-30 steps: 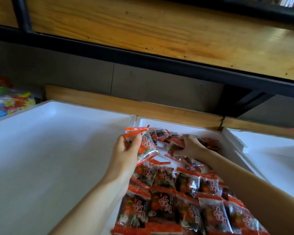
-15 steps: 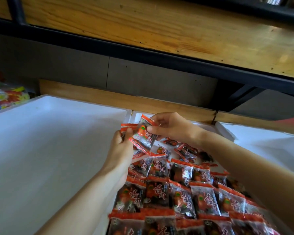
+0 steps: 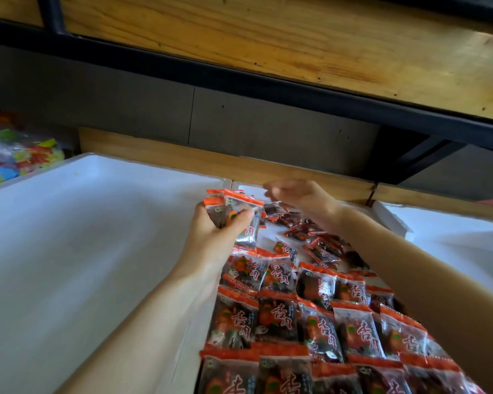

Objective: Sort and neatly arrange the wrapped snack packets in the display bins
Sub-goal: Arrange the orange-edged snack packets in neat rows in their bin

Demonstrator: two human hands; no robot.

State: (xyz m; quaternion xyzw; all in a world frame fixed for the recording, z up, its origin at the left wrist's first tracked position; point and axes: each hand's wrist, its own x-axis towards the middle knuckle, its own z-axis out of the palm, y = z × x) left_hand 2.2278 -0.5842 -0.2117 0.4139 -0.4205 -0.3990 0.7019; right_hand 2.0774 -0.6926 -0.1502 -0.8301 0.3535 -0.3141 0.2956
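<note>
My left hand grips a small stack of snack packets, clear wrappers with red-orange top strips, above the left edge of the middle white bin. My right hand hovers blurred over the bin's far end, fingers apart, holding nothing. Neat rows of packets fill the near part of that bin. A loose heap of packets lies at the far end, partly hidden by my right forearm.
A large white bin lies to the left, another white bin to the right. Colourful wrapped sweets sit at far left. A wooden ledge runs behind the bins, under a wooden shelf with a black frame.
My right hand placed a packet onto the stack in my left hand, then let go and moved back toward the bin's far end. The stack grew by one.
</note>
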